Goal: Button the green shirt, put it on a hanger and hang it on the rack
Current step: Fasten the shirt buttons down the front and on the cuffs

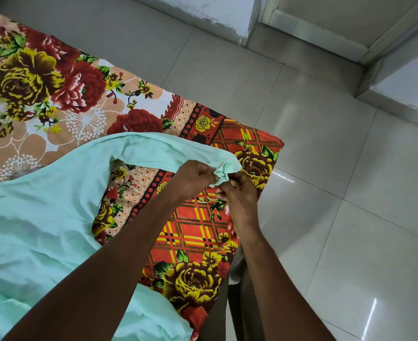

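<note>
Your green shirt (30, 217) is a pale mint, wrinkled and spread across the bed's near corner, its body bunched toward the left and bottom of your view. One sleeve (163, 150) stretches out to the right toward the bed's corner. Its cuff (224, 171) is crumpled into a small wad, lifted off the bed where you pinch it.

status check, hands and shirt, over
Left hand and right hand both pinch sleeve cuff. Green shirt spread on floral bed. No hanger visible.
</note>
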